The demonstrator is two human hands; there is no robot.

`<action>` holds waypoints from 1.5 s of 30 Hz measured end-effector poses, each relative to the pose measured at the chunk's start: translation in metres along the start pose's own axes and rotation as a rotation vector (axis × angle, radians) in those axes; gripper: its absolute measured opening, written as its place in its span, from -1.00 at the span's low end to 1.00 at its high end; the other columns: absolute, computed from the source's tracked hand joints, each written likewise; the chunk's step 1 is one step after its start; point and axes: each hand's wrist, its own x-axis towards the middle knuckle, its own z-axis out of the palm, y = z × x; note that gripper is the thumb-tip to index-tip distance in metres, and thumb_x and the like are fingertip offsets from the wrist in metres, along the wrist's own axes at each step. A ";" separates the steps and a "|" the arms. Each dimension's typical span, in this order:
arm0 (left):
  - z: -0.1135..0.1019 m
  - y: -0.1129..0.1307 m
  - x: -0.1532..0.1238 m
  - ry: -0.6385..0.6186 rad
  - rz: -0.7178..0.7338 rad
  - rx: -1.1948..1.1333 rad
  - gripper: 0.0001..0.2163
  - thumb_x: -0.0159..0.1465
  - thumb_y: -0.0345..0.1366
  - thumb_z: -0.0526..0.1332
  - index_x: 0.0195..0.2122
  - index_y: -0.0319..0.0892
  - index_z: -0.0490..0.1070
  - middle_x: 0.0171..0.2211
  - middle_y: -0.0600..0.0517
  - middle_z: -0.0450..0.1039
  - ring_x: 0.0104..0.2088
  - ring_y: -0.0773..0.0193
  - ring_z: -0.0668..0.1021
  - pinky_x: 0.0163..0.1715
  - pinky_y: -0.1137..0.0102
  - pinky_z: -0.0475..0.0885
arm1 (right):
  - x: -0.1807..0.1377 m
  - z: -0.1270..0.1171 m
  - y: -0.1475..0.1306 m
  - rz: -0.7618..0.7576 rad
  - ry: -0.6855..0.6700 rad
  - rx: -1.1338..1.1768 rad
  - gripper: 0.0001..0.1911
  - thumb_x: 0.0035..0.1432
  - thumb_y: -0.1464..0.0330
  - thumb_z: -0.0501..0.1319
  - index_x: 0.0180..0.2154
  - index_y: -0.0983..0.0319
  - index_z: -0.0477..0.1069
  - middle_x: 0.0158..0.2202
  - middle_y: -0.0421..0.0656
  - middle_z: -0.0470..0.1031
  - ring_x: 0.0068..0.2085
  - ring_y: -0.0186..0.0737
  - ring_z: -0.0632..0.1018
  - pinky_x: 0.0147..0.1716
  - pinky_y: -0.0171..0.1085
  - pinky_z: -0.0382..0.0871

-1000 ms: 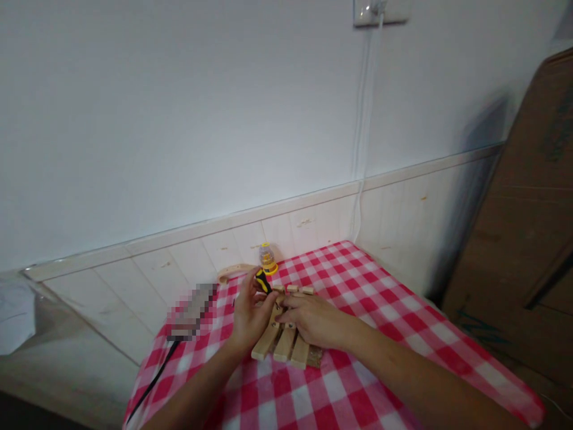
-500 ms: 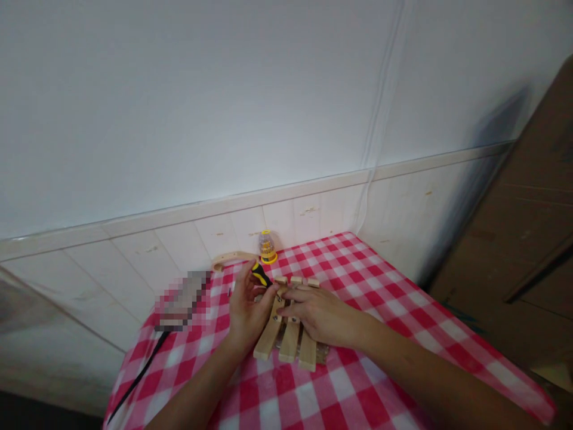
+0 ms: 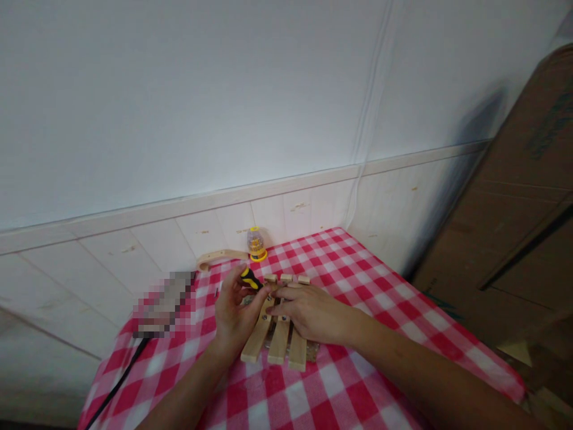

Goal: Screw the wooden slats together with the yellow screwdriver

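Note:
A yellow-and-black screwdriver (image 3: pixel 250 278) is held in my left hand (image 3: pixel 235 316), its handle leaning up to the left and its tip hidden by my fingers. Under both hands lies a wooden slatted piece (image 3: pixel 278 346), made of three pale slats with dark screw heads on them. My right hand (image 3: pixel 316 315) rests across the slats from the right, fingers closed over the piece close to the screwdriver's lower end. What the fingertips pinch there, if anything, is too small to make out. Beneath the slats shows the edge of a brownish, partly see-through item (image 3: pixel 312 351).
A curved wooden bar (image 3: pixel 219 257) lies at the table's back edge, beside a clear container with a yellow cap and base (image 3: pixel 256 246). At left is a blurred-out object (image 3: pixel 168 304) with a black strap (image 3: pixel 119 382). Large cardboard (image 3: pixel 505 239) leans at right. Red checked cloth (image 3: pixel 349 394) covers the table.
The whole view has shifted, so table and hands appear slightly further left. Both hands keep their places on the wooden piece, and the screwdriver stays in my left hand.

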 end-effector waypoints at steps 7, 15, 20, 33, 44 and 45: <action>0.003 0.005 0.001 0.019 -0.025 -0.077 -0.45 0.25 -0.17 0.53 0.20 -0.01 0.37 -0.15 0.05 0.55 -0.28 0.28 0.68 -0.40 0.49 0.63 | 0.000 0.003 0.003 0.004 -0.002 0.009 -0.68 0.41 0.49 0.28 0.10 0.11 0.63 0.30 -0.09 0.56 0.48 -0.01 0.36 0.46 0.03 0.25; -0.001 -0.002 -0.002 -0.054 -0.067 -0.009 -0.48 0.29 -0.23 0.49 0.23 0.00 0.39 -0.06 0.01 0.60 -0.23 0.25 0.71 -0.32 0.41 0.69 | 0.000 -0.003 -0.001 0.059 -0.034 0.065 -0.63 0.37 0.55 0.26 0.10 0.13 0.63 0.26 -0.05 0.59 0.32 -0.02 0.54 0.34 -0.03 0.40; 0.001 -0.005 -0.002 -0.076 -0.051 -0.045 -0.49 0.30 -0.27 0.47 0.25 0.01 0.41 -0.06 0.00 0.62 -0.24 0.26 0.71 -0.31 0.43 0.68 | 0.002 -0.003 0.000 0.039 -0.006 0.083 -0.60 0.38 0.55 0.24 0.14 0.14 0.63 0.32 -0.01 0.54 0.35 0.02 0.50 0.40 0.04 0.31; 0.004 0.008 0.006 -0.113 -0.152 -0.078 -0.46 0.27 -0.28 0.43 0.27 -0.08 0.42 -0.13 -0.02 0.65 -0.24 0.21 0.69 -0.32 0.42 0.64 | 0.005 -0.005 0.003 0.020 -0.015 0.093 -0.55 0.37 0.59 0.16 0.11 0.14 0.67 0.24 0.01 0.60 0.33 0.07 0.52 0.33 0.10 0.39; -0.001 0.012 0.000 -0.114 -0.178 -0.033 -0.51 0.27 -0.32 0.42 0.24 -0.07 0.50 -0.09 -0.02 0.69 -0.20 0.19 0.72 -0.18 0.34 0.67 | 0.004 -0.018 -0.006 -0.001 -0.064 0.158 -0.53 0.34 0.58 0.14 0.10 0.12 0.66 0.21 -0.01 0.61 0.35 0.02 0.49 0.40 0.10 0.31; -0.001 0.012 -0.001 -0.117 -0.173 -0.020 -0.51 0.26 -0.32 0.43 0.24 -0.07 0.51 -0.10 -0.01 0.69 -0.21 0.19 0.72 -0.17 0.34 0.66 | 0.004 -0.019 -0.008 0.000 -0.085 0.165 -0.53 0.32 0.59 0.15 0.10 0.12 0.65 0.21 -0.02 0.61 0.34 0.02 0.50 0.40 0.09 0.30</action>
